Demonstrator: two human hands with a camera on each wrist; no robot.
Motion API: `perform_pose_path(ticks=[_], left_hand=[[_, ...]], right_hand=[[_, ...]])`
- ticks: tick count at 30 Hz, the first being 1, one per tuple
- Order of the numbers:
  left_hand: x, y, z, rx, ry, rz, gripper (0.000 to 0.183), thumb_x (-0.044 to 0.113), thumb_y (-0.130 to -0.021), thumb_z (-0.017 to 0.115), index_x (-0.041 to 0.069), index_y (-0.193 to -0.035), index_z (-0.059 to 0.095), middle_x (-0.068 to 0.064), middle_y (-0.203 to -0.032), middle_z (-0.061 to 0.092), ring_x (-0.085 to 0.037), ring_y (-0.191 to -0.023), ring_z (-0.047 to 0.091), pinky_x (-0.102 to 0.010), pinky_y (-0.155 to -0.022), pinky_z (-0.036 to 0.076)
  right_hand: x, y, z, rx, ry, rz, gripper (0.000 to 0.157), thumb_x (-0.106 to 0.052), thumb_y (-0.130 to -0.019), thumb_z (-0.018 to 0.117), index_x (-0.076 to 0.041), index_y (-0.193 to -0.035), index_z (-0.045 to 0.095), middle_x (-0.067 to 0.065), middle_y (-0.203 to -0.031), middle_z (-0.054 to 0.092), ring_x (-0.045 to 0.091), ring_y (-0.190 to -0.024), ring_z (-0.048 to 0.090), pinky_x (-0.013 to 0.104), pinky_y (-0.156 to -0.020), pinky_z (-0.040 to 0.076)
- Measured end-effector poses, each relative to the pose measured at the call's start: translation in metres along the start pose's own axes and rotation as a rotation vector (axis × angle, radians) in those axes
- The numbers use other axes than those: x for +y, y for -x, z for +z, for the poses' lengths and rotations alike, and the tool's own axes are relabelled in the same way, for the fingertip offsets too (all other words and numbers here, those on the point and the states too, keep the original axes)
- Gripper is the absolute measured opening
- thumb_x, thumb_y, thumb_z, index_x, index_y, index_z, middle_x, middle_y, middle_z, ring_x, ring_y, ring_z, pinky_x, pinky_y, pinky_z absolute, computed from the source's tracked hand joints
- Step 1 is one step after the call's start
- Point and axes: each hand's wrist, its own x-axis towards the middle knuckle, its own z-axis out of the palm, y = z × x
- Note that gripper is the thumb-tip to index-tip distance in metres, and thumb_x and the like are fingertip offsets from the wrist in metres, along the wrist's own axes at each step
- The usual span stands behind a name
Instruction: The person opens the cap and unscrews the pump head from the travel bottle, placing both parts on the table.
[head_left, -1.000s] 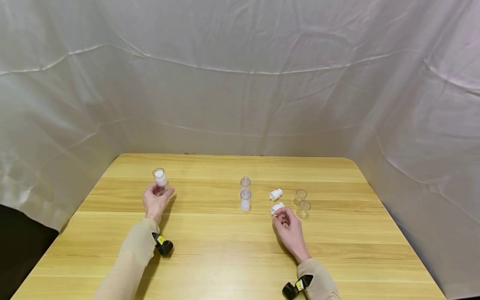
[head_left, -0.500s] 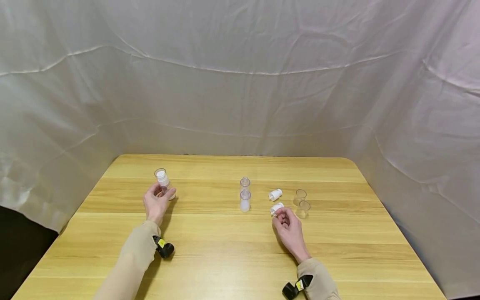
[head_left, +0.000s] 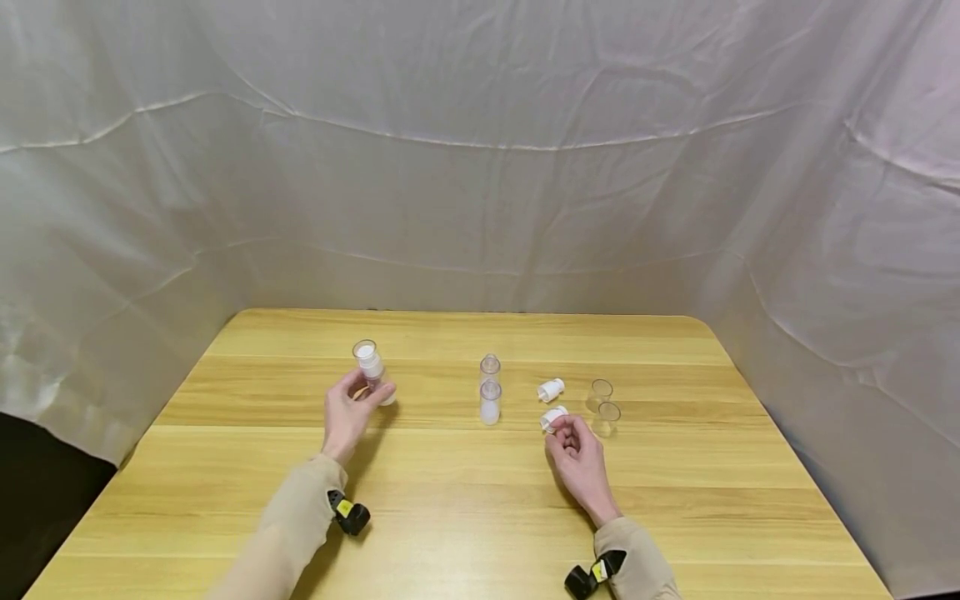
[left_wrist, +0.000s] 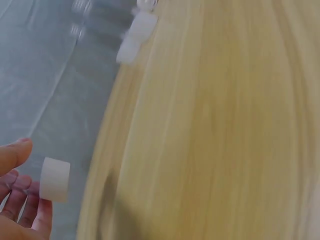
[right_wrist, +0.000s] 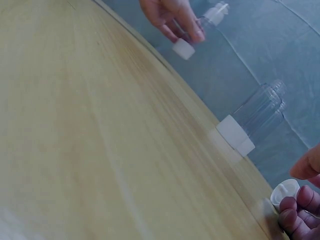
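Observation:
My left hand (head_left: 350, 417) grips a small clear pump bottle (head_left: 378, 387) with a white base, its white pump top under a clear cover, tilted over the left part of the table. In the left wrist view its white base (left_wrist: 55, 180) shows beside the curled fingers. My right hand (head_left: 583, 462) is low at the right of centre, thumb and fingers about a white pump top (head_left: 553, 417) lying on its side. In the right wrist view that pump top (right_wrist: 286, 192) turns its hollow end to the camera, between the thumb and the curled fingers.
Two clear bottles without tops stand one behind the other mid-table, the front bottle (head_left: 490, 404) nearer me. Another white pump top (head_left: 551, 389) lies farther back. Two clear covers, the nearer cover (head_left: 606, 421) among them, stand to the right. Grey curtains surround the wooden table (head_left: 450, 500).
My left hand has carried the tilted pump bottle to the right, toward the middle of the table. The right hand and the pump top at its fingers have stayed in place.

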Motion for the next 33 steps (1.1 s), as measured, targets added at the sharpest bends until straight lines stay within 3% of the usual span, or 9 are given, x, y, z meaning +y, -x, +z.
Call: perform_pose_path(ticks=[3, 6, 14, 19, 26, 33], left_hand=[[0.005, 0.007, 0.009, -0.052, 0.011, 0.028, 0.047, 0.008, -0.086, 0.078, -0.003, -0.129, 0.063, -0.026, -0.134, 0.063, -0.034, -0.127, 0.06, -0.033, -0.108, 0.052], [0.008, 0.014, 0.018, -0.108, 0.027, 0.058, 0.047, 0.004, -0.085, 0.078, -0.005, -0.128, 0.063, -0.026, -0.133, 0.063, -0.038, -0.127, 0.06, -0.039, -0.11, 0.051], [0.009, 0.03, 0.043, -0.212, 0.028, 0.117, 0.042, -0.003, -0.08, 0.079, -0.005, -0.12, 0.067, -0.024, -0.123, 0.068, -0.036, -0.118, 0.064, -0.04, -0.106, 0.054], [0.009, 0.04, 0.055, -0.279, 0.039, 0.139, 0.042, -0.004, -0.079, 0.08, -0.004, -0.119, 0.068, -0.022, -0.119, 0.069, -0.034, -0.113, 0.066, -0.041, -0.103, 0.056], [0.008, 0.048, 0.069, -0.377, 0.049, 0.133, 0.04, -0.003, -0.079, 0.08, -0.004, -0.118, 0.068, -0.021, -0.117, 0.068, -0.033, -0.113, 0.065, -0.042, -0.104, 0.056], [0.007, 0.054, 0.081, -0.483, 0.07, 0.125, 0.039, 0.001, -0.08, 0.08, -0.003, -0.117, 0.068, -0.022, -0.119, 0.067, -0.033, -0.115, 0.064, -0.035, -0.104, 0.056]], right_hand=[[0.0, 0.0, 0.0, 0.004, 0.001, -0.006, 0.017, 0.005, -0.089, 0.063, 0.0, -0.105, 0.061, 0.003, -0.081, 0.053, 0.003, -0.067, 0.05, 0.012, -0.055, 0.039], [0.0, 0.0, 0.001, 0.008, -0.005, -0.009, 0.017, 0.005, -0.089, 0.063, 0.001, -0.105, 0.061, 0.003, -0.081, 0.053, 0.003, -0.067, 0.05, 0.012, -0.055, 0.04], [-0.001, 0.001, 0.0, 0.016, -0.013, -0.023, 0.016, 0.004, -0.089, 0.063, 0.001, -0.104, 0.061, 0.001, -0.082, 0.054, 0.002, -0.069, 0.051, 0.012, -0.055, 0.042], [0.001, 0.002, 0.001, 0.031, -0.015, -0.091, 0.015, 0.004, -0.088, 0.062, 0.002, -0.102, 0.06, -0.001, -0.079, 0.053, 0.001, -0.068, 0.05, 0.012, -0.053, 0.041], [-0.001, 0.001, 0.001, 0.008, -0.012, -0.012, 0.016, 0.005, -0.089, 0.063, 0.002, -0.104, 0.06, 0.003, -0.082, 0.054, 0.002, -0.069, 0.05, 0.012, -0.056, 0.041], [-0.001, 0.001, 0.0, 0.012, -0.002, -0.014, 0.015, 0.005, -0.089, 0.063, 0.001, -0.104, 0.061, 0.002, -0.082, 0.053, 0.002, -0.068, 0.05, 0.012, -0.055, 0.04]])
